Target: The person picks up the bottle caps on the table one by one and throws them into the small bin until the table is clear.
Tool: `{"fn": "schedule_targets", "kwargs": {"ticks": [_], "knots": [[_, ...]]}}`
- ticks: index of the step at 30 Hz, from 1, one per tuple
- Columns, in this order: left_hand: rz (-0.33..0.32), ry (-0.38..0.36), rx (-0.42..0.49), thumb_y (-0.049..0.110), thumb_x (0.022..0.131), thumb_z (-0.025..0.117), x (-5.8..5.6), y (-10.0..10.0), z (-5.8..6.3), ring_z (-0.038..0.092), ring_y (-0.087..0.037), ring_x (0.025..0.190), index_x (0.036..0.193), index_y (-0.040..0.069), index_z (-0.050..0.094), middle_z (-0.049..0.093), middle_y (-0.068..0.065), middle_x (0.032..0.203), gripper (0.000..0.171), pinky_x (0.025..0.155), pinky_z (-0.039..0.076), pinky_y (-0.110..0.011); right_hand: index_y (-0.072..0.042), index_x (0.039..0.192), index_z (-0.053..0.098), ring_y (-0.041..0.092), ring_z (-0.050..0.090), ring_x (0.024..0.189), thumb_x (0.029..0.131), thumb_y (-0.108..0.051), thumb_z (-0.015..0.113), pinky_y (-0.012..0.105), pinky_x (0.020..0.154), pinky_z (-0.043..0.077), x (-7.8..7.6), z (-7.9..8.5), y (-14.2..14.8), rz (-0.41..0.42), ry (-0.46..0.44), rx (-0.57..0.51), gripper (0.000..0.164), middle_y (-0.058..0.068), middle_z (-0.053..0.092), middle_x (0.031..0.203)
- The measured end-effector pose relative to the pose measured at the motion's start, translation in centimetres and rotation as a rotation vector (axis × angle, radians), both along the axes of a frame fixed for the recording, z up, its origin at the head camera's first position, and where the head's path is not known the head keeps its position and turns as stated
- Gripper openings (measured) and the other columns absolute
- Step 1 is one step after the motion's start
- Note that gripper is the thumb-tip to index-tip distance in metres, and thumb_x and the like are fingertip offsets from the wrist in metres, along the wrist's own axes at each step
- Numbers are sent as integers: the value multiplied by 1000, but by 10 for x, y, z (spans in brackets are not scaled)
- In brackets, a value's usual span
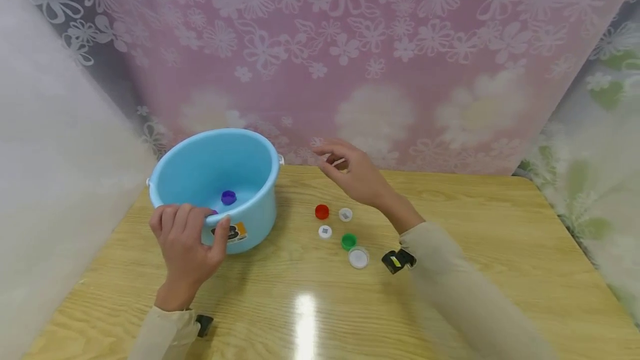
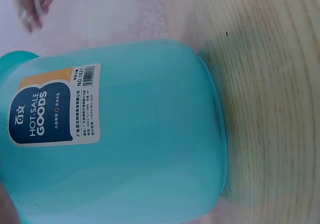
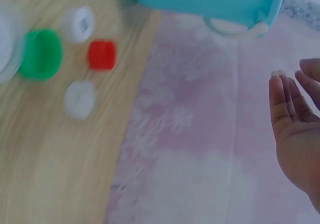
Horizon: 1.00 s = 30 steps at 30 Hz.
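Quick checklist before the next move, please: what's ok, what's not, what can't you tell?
1. Left hand gripping the blue bucket by its rim: ok.
2. Right hand empty: ok.
3. Purple cap inside the bucket: ok.
4. Table free of caps: not ok; red cap, green cap and others lie there.
5. Green cap apart from the clear-rimmed lid: cannot tell.

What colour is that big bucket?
The bucket is light blue, seen best in the head view.
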<state>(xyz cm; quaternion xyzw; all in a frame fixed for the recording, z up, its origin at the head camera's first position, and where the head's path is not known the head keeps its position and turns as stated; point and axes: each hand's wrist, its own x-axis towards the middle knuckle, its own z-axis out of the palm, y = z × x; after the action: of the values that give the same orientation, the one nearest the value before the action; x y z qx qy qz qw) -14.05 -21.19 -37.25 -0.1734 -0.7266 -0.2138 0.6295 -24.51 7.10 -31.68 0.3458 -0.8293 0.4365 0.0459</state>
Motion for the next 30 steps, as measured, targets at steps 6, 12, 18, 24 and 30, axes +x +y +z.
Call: {"fn": "schedule_targets", "kwargs": {"ticks": [6, 12, 18, 24, 30], "knots": [[1, 17, 3, 43, 91, 54, 0, -2, 4, 36, -37, 63, 66, 2, 49, 40, -12, 59, 49, 75, 23, -52, -11, 129, 59, 16, 57, 92, 97, -21, 57, 36, 82, 50, 0, -23, 39, -28, -50, 76, 33, 3, 55, 121], [-6, -11, -7, 43, 91, 54, 2, -1, 3, 36, -36, 64, 67, 2, 50, 40, -11, 60, 48, 76, 23, -52, -9, 127, 59, 17, 57, 91, 96, -20, 59, 37, 79, 50, 4, -50, 69, -55, -90, 113, 33, 5, 53, 123], [-3, 10, 4, 44, 91, 54, 1, 0, 4, 35, -36, 63, 67, 2, 49, 39, -11, 59, 49, 76, 23, -52, -9, 127, 59, 19, 58, 93, 94, -15, 61, 36, 78, 50, 6, -76, 78, -31, -141, 161, 34, 8, 51, 128], [-7, 8, 6, 44, 92, 54, 1, 1, 3, 36, -36, 63, 67, 2, 50, 40, -11, 59, 49, 75, 24, -52, -4, 129, 56, 23, 56, 100, 93, -13, 62, 38, 80, 50, 4, -94, 79, -19, -224, 201, 38, 10, 47, 130], [-5, 8, 4, 43, 92, 54, 1, 1, 2, 35, -36, 63, 67, 2, 49, 39, -11, 60, 49, 75, 23, -52, -4, 132, 53, 22, 57, 96, 94, -16, 62, 36, 77, 50, 1, -104, 79, -18, -271, 241, 41, 12, 47, 129]]}}
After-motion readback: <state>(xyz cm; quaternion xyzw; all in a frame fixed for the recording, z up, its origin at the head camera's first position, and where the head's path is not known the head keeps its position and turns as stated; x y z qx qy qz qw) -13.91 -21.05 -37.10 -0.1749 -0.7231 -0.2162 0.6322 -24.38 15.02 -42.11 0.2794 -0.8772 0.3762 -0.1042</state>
